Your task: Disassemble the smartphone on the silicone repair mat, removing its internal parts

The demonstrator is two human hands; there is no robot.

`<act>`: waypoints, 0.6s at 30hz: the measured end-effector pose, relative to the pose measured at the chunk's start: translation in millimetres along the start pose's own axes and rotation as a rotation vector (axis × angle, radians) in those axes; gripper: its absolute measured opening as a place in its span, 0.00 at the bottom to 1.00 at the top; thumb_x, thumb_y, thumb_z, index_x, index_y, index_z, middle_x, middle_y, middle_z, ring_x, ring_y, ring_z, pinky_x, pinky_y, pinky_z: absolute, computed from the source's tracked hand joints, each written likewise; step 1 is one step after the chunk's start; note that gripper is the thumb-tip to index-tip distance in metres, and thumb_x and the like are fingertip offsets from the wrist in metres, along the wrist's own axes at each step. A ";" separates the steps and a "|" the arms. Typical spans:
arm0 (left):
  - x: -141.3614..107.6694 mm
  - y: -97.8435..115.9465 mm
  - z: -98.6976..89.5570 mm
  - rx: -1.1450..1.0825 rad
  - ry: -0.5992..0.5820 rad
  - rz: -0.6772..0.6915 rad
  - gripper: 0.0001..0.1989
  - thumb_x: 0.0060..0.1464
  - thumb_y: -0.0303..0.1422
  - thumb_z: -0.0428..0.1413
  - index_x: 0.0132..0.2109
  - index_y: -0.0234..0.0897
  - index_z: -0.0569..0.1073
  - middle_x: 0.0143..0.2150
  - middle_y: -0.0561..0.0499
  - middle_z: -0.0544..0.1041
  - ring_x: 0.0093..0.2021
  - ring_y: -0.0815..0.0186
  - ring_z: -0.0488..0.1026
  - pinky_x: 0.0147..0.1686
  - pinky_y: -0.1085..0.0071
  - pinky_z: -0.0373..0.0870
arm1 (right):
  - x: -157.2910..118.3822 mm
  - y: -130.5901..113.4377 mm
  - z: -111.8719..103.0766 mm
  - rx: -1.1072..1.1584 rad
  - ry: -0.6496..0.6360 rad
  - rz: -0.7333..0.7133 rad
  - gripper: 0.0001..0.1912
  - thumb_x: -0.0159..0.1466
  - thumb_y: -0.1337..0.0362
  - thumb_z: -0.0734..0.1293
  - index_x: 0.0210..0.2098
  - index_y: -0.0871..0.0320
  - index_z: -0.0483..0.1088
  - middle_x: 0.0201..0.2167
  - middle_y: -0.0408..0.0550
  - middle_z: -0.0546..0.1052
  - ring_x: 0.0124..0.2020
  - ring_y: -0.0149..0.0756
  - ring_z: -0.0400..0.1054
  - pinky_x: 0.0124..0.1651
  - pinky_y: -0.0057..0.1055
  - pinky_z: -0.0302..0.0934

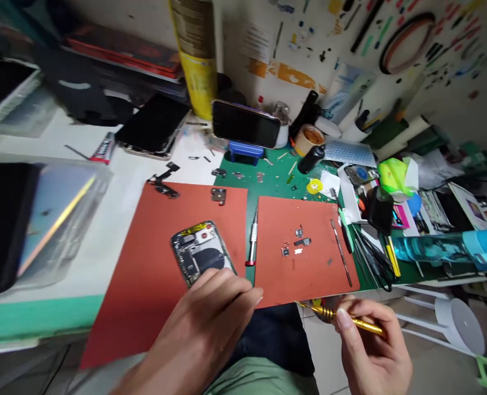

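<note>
An opened phone lies on the left red mat, its inner parts and a bare strip of the back showing. My left hand is curled over the phone's lower end and hides it. Its fingertips are out of sight, so I cannot make out what they hold. My right hand grips a gold screwdriver between thumb and fingers, beyond the mat's front edge, tip pointing left. Small phone parts lie on the right red mat. Between the mats is a silver screwdriver with a red end.
A phone on a blue stand faces me at the back. Loose parts lie at the left mat's top edge. A metal pry tool is on the right mat. Cables, tweezers and a blue water bottle crowd the right side.
</note>
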State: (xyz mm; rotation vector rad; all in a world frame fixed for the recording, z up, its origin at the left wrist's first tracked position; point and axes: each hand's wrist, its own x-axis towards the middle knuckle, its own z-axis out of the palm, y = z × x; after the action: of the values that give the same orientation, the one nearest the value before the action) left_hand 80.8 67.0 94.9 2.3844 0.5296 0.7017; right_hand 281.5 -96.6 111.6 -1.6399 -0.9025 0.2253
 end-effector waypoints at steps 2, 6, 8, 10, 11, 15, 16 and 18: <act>13.4 12.7 16.6 0.039 0.044 0.016 0.11 0.75 0.24 0.47 0.51 0.40 0.73 0.38 0.52 0.76 0.35 0.63 0.66 0.38 0.63 0.60 | -4.9 7.4 -15.2 -0.020 0.098 0.030 0.08 0.67 0.70 0.75 0.41 0.55 0.73 0.29 0.44 0.78 0.28 0.33 0.76 0.31 0.27 0.74; 41.8 31.0 57.4 0.093 -0.014 -0.050 0.11 0.72 0.21 0.49 0.46 0.40 0.74 0.35 0.54 0.74 0.33 0.63 0.65 0.36 0.63 0.57 | -13.0 23.1 -32.0 -0.015 0.198 0.099 0.08 0.66 0.66 0.77 0.39 0.56 0.74 0.29 0.46 0.79 0.27 0.34 0.76 0.29 0.27 0.74; 51.6 35.1 76.3 0.121 -0.042 -0.087 0.11 0.72 0.21 0.51 0.44 0.39 0.74 0.35 0.53 0.74 0.34 0.62 0.65 0.36 0.62 0.56 | -17.1 28.0 -35.1 0.010 0.217 0.134 0.09 0.65 0.65 0.78 0.38 0.56 0.74 0.28 0.46 0.79 0.26 0.34 0.76 0.29 0.27 0.73; 57.7 36.6 90.5 0.178 -0.057 -0.105 0.11 0.72 0.21 0.52 0.43 0.38 0.75 0.35 0.52 0.74 0.35 0.61 0.66 0.36 0.62 0.57 | -21.6 29.3 -36.0 0.002 0.280 0.225 0.11 0.64 0.63 0.79 0.37 0.55 0.73 0.29 0.45 0.80 0.27 0.33 0.76 0.30 0.26 0.73; 59.7 36.9 95.5 0.211 -0.066 -0.117 0.11 0.72 0.22 0.52 0.43 0.38 0.76 0.35 0.52 0.75 0.35 0.61 0.67 0.36 0.61 0.57 | -23.8 28.8 -35.9 -0.015 0.321 0.290 0.12 0.64 0.61 0.80 0.37 0.55 0.73 0.30 0.45 0.80 0.28 0.33 0.75 0.31 0.26 0.73; 65.6 37.2 104.2 0.269 -0.104 -0.201 0.12 0.74 0.25 0.50 0.42 0.38 0.76 0.34 0.52 0.75 0.35 0.62 0.69 0.38 0.62 0.60 | -27.6 24.8 -34.7 -0.023 0.404 0.461 0.15 0.64 0.56 0.80 0.38 0.54 0.72 0.31 0.45 0.81 0.27 0.33 0.74 0.31 0.28 0.73; 67.0 37.5 104.8 0.270 -0.102 -0.216 0.13 0.74 0.25 0.50 0.41 0.38 0.76 0.34 0.52 0.76 0.35 0.62 0.71 0.39 0.62 0.61 | -27.0 24.5 -34.9 0.004 0.398 0.458 0.15 0.64 0.55 0.80 0.38 0.54 0.72 0.31 0.44 0.81 0.27 0.33 0.74 0.30 0.29 0.72; 69.5 38.9 105.6 0.274 -0.082 -0.233 0.13 0.75 0.27 0.50 0.41 0.39 0.76 0.35 0.52 0.76 0.36 0.63 0.73 0.40 0.62 0.63 | -25.0 25.3 -36.5 0.048 0.389 0.440 0.14 0.65 0.56 0.79 0.39 0.53 0.72 0.31 0.44 0.81 0.26 0.34 0.73 0.29 0.30 0.71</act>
State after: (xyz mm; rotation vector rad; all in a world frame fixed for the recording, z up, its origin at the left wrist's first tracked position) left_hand 205.2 28.8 71.8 2.5312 0.9008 0.4487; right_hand 296.9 -140.9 91.4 -1.7437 -0.2356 0.2154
